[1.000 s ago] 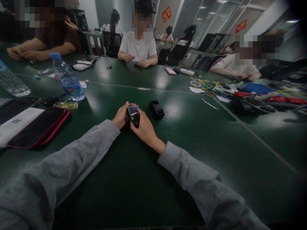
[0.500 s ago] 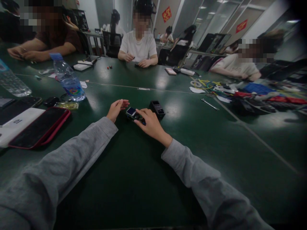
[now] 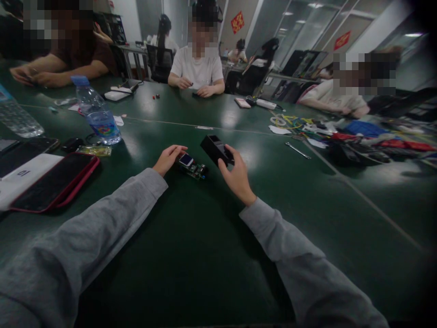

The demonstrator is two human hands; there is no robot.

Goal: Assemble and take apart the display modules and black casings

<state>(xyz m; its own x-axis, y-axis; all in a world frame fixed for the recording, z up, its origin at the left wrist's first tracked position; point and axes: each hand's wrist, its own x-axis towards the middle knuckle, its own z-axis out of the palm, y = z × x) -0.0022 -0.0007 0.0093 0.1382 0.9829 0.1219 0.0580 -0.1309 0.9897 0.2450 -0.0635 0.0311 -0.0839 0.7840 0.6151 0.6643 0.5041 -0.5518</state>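
A small green circuit board point(image 3: 198, 169) with a little screen point(image 3: 186, 159) at its left end lies on the table in front of me. At the board's upper left edge is my left hand point(image 3: 168, 159). Its fingers are stretched out and close together; whether they touch the board I cannot make out. My right hand point(image 3: 235, 175) grips a black box-shaped case point(image 3: 214, 148) by its right end, thumb on the near side and fingers on the far side. The case is tilted and appears raised off the table, just to the right of and beyond the board.
Left are a water bottle point(image 3: 99, 114), another clear bottle point(image 3: 18, 114), a phone with a red case point(image 3: 58, 182) and a yellow packet point(image 3: 94, 151). Right are a wrench point(image 3: 297, 150) and a heap of cables point(image 3: 307, 123). Several people sit around the dark green table point(image 3: 191, 255).
My right hand has left the circuit board and moved right, taking hold of the black case and tilting it. My left hand has come slightly closer to the board.
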